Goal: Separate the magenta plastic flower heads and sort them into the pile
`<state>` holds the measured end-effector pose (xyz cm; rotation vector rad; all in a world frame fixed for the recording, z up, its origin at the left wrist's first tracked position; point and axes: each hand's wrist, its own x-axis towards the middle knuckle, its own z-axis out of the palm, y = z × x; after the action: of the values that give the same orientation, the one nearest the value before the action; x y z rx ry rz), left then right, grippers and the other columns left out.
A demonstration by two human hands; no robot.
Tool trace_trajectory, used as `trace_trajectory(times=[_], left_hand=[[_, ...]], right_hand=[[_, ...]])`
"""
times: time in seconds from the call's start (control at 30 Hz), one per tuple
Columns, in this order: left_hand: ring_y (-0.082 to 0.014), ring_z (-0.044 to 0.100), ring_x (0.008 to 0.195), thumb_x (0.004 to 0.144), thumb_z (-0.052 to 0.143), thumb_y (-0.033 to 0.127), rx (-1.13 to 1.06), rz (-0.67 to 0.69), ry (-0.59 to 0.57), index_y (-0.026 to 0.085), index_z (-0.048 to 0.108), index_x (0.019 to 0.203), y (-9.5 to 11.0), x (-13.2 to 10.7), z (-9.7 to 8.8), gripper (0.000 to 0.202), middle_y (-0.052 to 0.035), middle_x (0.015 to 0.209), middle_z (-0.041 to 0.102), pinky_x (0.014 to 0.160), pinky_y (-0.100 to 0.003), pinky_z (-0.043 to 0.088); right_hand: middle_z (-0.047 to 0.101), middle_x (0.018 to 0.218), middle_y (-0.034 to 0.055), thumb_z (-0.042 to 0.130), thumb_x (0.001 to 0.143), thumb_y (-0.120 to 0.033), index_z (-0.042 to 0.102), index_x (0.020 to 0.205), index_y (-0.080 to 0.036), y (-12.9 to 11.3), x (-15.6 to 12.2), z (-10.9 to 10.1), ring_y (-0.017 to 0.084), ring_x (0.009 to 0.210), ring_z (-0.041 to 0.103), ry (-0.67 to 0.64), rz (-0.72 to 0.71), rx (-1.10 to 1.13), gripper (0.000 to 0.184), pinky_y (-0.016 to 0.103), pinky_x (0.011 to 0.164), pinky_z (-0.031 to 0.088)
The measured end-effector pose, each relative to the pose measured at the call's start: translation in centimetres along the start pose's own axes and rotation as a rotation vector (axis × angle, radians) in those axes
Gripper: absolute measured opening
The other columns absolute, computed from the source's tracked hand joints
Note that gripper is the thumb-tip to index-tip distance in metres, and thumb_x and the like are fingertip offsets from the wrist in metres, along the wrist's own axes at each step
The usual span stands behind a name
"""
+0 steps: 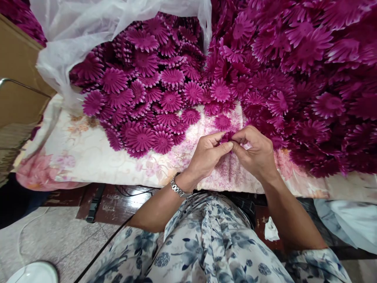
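Patterned clothing (203, 243) fronts a pinched flower (226, 137), long axis unclear.

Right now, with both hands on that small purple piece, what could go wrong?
1. The purple piece is pinched between the fingertips of the left hand and right hand; uneven pulling might bend or tear it.
2. The right-hand flower pile sits close beside the right hand; a sideways brush could dislodge flowers.
3. Purple specks dot the floral cloth below; they might smear.
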<state>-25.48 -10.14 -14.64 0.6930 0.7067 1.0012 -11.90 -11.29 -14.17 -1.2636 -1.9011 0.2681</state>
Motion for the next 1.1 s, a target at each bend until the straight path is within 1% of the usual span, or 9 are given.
trace_trajectory(times=[0.13, 0.3, 0.47, 0.57, 0.63, 0.73, 0.83, 0.97, 1.1], left_hand=[[-0.0071, 0.045, 0.058, 0.059, 0.078, 0.028, 0.0, -0.005, -0.002, 0.014, 0.069, 0.066, 0.0, 0.0, 0.0, 0.017, 0.0026, 0.059, 0.057, 0.059, -0.022, 0.036], [-0.0064, 0.045, 0.057, 0.061, 0.074, 0.021, -0.041, -0.02, 0.067, 0.015, 0.071, 0.063, -0.3, 0.2, -0.1, 0.007, 0.0023, 0.057, 0.058, 0.06, -0.022, 0.036], [-0.0071, 0.047, 0.057, 0.058, 0.075, 0.02, -0.076, -0.021, 0.139, 0.014, 0.068, 0.058, -0.4, 0.3, -0.1, 0.009, 0.0012, 0.056, 0.059, 0.059, -0.022, 0.037], [-0.0078, 0.047, 0.056, 0.057, 0.075, 0.02, -0.116, -0.012, 0.193, 0.015, 0.065, 0.055, -0.3, 0.4, -0.1, 0.012, 0.0024, 0.053, 0.054, 0.058, -0.023, 0.037], [-0.0073, 0.047, 0.055, 0.06, 0.074, 0.019, -0.12, 0.002, 0.201, 0.014, 0.063, 0.056, -0.2, 0.4, 0.0, 0.013, 0.003, 0.053, 0.052, 0.057, -0.022, 0.036], [-0.0062, 0.046, 0.056, 0.067, 0.071, 0.02, -0.114, 0.009, 0.163, 0.014, 0.059, 0.057, 0.0, 0.2, 0.2, 0.016, 0.0033, 0.056, 0.051, 0.057, -0.021, 0.037], [-0.0064, 0.046, 0.056, 0.066, 0.073, 0.025, -0.134, -0.079, 0.08, 0.015, 0.054, 0.058, 0.1, -0.1, 0.3, 0.023, 0.0042, 0.057, 0.048, 0.056, -0.021, 0.039], [-0.0056, 0.044, 0.057, 0.058, 0.08, 0.023, -0.072, -0.061, -0.05, 0.014, 0.057, 0.064, 0.0, -0.3, 0.1, 0.026, 0.0045, 0.06, 0.05, 0.057, -0.02, 0.037], [-0.0072, 0.044, 0.061, 0.057, 0.081, 0.023, 0.04, -0.033, -0.128, 0.015, 0.06, 0.071, -0.1, -0.3, -0.3, 0.026, 0.0034, 0.066, 0.052, 0.057, -0.021, 0.034]], right_hand=[[0.056, 0.065, -0.0028, 0.061, 0.08, -0.017, 0.057, 0.072, -0.019, 0.0, -0.2, -0.5, 0.009, 0.06, 0.052, 0.01, 0.072, 0.044, 0.009, 0.023, 0.057, 0.041], [0.063, 0.068, -0.0012, 0.059, 0.082, -0.019, 0.06, 0.076, -0.018, -0.4, -0.4, -0.5, 0.009, 0.06, 0.056, 0.03, 0.151, -0.03, 0.007, 0.022, 0.058, 0.043], [0.063, 0.067, -0.0012, 0.054, 0.085, -0.021, 0.061, 0.077, -0.018, -0.2, -0.6, -0.7, 0.01, 0.058, 0.055, 0.078, 0.153, -0.078, 0.011, 0.023, 0.055, 0.043], [0.063, 0.07, -0.0002, 0.053, 0.087, -0.023, 0.06, 0.08, -0.019, 0.0, -0.6, -1.1, 0.011, 0.062, 0.057, 0.146, 0.16, -0.103, 0.011, 0.024, 0.059, 0.044], [0.063, 0.073, 0.0005, 0.054, 0.086, -0.023, 0.06, 0.083, -0.019, 0.0, -0.6, -1.4, 0.012, 0.068, 0.059, 0.155, 0.113, -0.112, 0.008, 0.025, 0.064, 0.046], [0.064, 0.08, 0.0024, 0.06, 0.083, -0.024, 0.06, 0.087, -0.02, -0.1, -0.4, -1.4, 0.015, 0.078, 0.06, 0.081, -0.039, -0.115, 0.005, 0.029, 0.072, 0.048], [0.061, 0.077, 0.0028, 0.06, 0.082, -0.023, 0.058, 0.083, -0.02, 0.0, -0.3, -1.0, 0.016, 0.077, 0.057, 0.011, -0.105, -0.128, 0.004, 0.031, 0.071, 0.047], [0.057, 0.073, -0.0005, 0.059, 0.08, -0.017, 0.055, 0.079, -0.02, 0.1, -0.5, -0.7, 0.013, 0.072, 0.055, 0.002, 0.003, -0.044, 0.006, 0.027, 0.066, 0.045], [0.059, 0.074, -0.0009, 0.063, 0.078, -0.019, 0.058, 0.079, -0.02, -0.1, -0.6, -1.3, 0.012, 0.07, 0.055, -0.016, 0.115, 0.051, 0.005, 0.027, 0.065, 0.046]])
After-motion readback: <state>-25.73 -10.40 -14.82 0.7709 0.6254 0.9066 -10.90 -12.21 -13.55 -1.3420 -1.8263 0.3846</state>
